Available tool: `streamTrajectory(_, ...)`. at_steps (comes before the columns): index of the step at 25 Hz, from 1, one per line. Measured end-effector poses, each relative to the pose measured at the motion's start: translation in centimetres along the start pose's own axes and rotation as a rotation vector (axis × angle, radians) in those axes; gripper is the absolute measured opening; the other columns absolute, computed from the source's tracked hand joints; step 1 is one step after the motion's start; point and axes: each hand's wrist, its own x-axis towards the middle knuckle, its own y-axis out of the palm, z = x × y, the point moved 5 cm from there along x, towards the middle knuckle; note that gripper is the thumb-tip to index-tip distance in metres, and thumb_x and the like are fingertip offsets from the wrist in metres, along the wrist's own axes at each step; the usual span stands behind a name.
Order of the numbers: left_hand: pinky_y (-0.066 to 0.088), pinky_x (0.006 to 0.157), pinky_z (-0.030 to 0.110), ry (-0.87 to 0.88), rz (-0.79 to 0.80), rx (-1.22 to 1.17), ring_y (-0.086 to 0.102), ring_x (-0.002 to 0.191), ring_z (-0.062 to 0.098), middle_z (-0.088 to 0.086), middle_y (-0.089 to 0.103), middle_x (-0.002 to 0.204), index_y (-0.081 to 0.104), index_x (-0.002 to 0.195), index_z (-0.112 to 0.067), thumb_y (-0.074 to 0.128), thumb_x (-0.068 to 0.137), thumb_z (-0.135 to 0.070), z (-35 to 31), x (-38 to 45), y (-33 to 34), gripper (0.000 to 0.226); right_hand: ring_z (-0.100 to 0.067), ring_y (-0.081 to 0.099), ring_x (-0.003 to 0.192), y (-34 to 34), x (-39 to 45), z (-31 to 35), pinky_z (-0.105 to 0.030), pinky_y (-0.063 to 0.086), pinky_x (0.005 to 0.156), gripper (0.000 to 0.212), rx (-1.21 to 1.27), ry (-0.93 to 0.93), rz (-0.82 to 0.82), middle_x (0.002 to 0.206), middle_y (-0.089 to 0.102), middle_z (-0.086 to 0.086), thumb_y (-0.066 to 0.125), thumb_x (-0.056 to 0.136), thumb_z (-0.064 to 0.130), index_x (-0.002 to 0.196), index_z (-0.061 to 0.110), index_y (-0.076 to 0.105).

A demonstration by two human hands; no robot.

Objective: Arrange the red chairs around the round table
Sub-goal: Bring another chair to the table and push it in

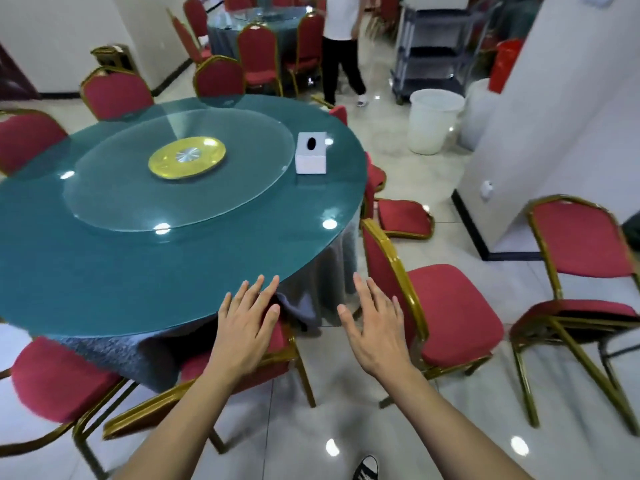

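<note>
The floor (346, 427) is made of big shiny pale tiles, and bright spots of light shine on it. The walls (561, 109) are white with a dark strip along the bottom. Far back stands a second table (256, 26) with a blue-green cloth and a glass top. A grey cart (433, 53) with shelves stands on the right. A white bucket (434, 121) sits on the floor near it. A person (341, 46) in a white top and black trousers stands at the back.
</note>
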Motion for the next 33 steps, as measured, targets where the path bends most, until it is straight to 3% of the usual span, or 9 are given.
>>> streamTrajectory(10, 0.007, 0.124, 0.044, 0.313, 0.056, 0.010, 0.008, 0.154, 0.017, -0.009, 0.019, 0.165, 0.015, 0.156, -0.044, 0.003, 0.099, -0.058, -13.8, 10.7, 4.4, 0.060, -0.018, 0.018, 0.154, -6.7, 2.9, -12.2, -0.042, -0.002, 0.124, 0.068, -0.028, 0.191, -0.151, 0.168, 0.020, 0.002, 0.010, 0.097, 0.077, 0.157, 0.051, -0.006)
streamTrajectory(17, 0.005, 0.124, 0.044, 0.464, 0.130, 0.012, 0.004, 0.154, 0.013, -0.010, 0.019, 0.165, 0.013, 0.155, -0.046, 0.003, 0.099, -0.059, -19.5, 15.1, 8.0, 0.058, -0.022, 0.021, 0.154, -8.0, 2.9, -16.5, -0.046, 0.002, 0.125, 0.073, -0.021, 0.283, -0.195, 0.169, 0.020, -0.002, 0.008, 0.095, 0.079, 0.160, 0.047, -0.002)
streamTrajectory(24, -0.003, 0.125, 0.042, 0.570, 0.268, 0.032, 0.001, 0.154, 0.014, -0.008, 0.015, 0.166, 0.013, 0.156, -0.043, 0.008, 0.100, -0.056, -20.8, 20.0, 11.0, 0.058, -0.022, 0.018, 0.155, -5.9, 3.8, -17.5, -0.045, 0.000, 0.126, 0.070, -0.024, 0.415, -0.172, 0.169, 0.018, -0.003, 0.011, 0.097, 0.077, 0.158, 0.050, -0.009)
streamTrajectory(33, 0.004, 0.124, 0.047, 0.655, 0.435, 0.039, 0.005, 0.154, 0.018, -0.004, 0.018, 0.166, 0.016, 0.156, -0.041, 0.001, 0.095, -0.063, -17.3, 26.7, 14.8, 0.067, -0.023, 0.017, 0.155, 0.2, 5.5, -14.8, -0.051, 0.007, 0.127, 0.071, 0.025, 0.564, -0.099, 0.169, 0.018, -0.001, 0.007, 0.095, 0.079, 0.158, 0.049, -0.005)
